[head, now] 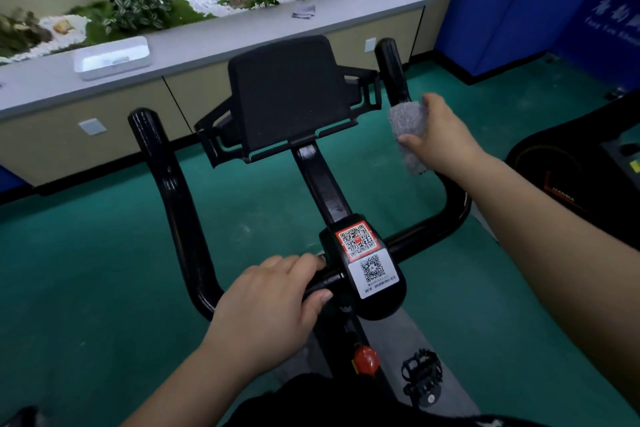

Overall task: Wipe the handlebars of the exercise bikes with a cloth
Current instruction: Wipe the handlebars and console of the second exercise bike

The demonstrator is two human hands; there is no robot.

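A black exercise bike fills the view, with U-shaped handlebars (166, 191) curving up on both sides. A grey cloth (408, 135) is wrapped round the right prong of the handlebars, and my right hand (440, 139) grips the cloth and the bar inside it. My left hand (273, 302) holds the crossbar just left of the centre clamp, fingers over the top and thumb underneath. The clamp carries two QR code stickers (367, 258). A black tablet holder (291, 94) stands on the stem between the prongs.
A grey counter (214, 35) with a white tray (112, 57), a folded cloth (304, 10) and a planter runs along the back. Green floor lies all round. Another machine (581, 163) stands at the right. A pedal (422, 378) and red knob (365, 359) sit below.
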